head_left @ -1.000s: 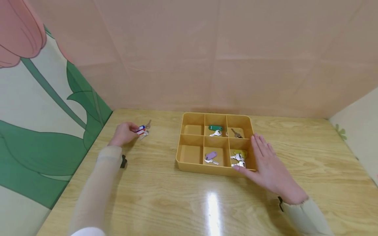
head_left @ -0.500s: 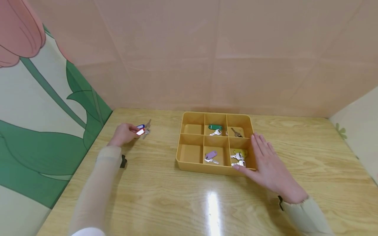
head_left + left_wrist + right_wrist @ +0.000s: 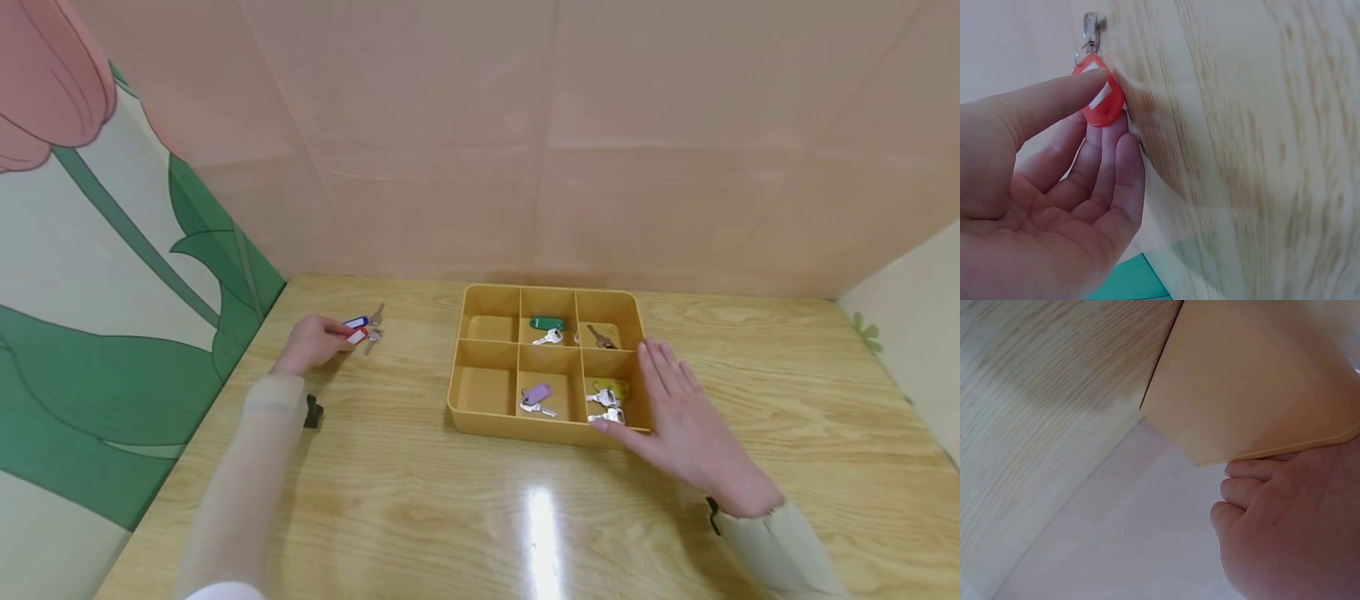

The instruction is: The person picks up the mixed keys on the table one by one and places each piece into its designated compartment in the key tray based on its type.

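Note:
My left hand [image 3: 311, 342] is at the table's left side, with thumb and fingers pinching a red key tag [image 3: 1107, 103] that has a white label. A silver key [image 3: 372, 340] hangs from its ring. Just behind, a blue key tag [image 3: 356, 322] with its own key [image 3: 377, 314] lies close to the fingertips. My right hand [image 3: 686, 425] rests against the right side of a yellow six-compartment box [image 3: 495, 426], its fingers straight along the wall and its thumb over the front rim. In the right wrist view, fingers [image 3: 1241, 490] meet the box's edge.
The box holds a green-tagged key [image 3: 547, 323] at back middle, a dark key [image 3: 602, 337] at back right, a purple-tagged key [image 3: 536, 395] at front middle and silver keys [image 3: 606, 404] with a yellow tag at front right. A wall stands behind the table.
The red tag has shifted slightly, its key swinging to hang more directly downward, and it now shows apart from the blue tag. My right hand and the box have stayed put.

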`<action>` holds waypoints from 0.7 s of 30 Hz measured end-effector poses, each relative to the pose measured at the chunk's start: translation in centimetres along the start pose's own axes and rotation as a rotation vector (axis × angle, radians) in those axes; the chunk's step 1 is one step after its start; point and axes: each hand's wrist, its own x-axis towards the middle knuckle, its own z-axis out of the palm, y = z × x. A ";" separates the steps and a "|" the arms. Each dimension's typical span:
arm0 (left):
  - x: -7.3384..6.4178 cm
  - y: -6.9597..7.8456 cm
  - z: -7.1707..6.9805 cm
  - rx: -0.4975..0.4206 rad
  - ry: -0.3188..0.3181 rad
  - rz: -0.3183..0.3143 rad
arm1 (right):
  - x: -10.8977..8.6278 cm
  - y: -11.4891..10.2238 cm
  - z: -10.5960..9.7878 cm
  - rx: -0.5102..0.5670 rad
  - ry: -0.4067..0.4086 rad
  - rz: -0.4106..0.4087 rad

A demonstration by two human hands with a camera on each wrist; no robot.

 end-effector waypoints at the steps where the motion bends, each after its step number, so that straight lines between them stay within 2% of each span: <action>1: -0.1 0.0 0.0 -0.002 -0.002 -0.003 | 0.0 0.0 0.0 0.000 -0.001 0.000; 11: -0.3 -0.1 -0.2 0.023 -0.022 -0.002 | 0.0 0.0 0.0 0.000 0.000 0.003; 21: 0.1 -0.8 -0.1 -0.032 -0.042 -0.008 | 0.0 -0.1 -0.1 -0.009 0.005 -0.002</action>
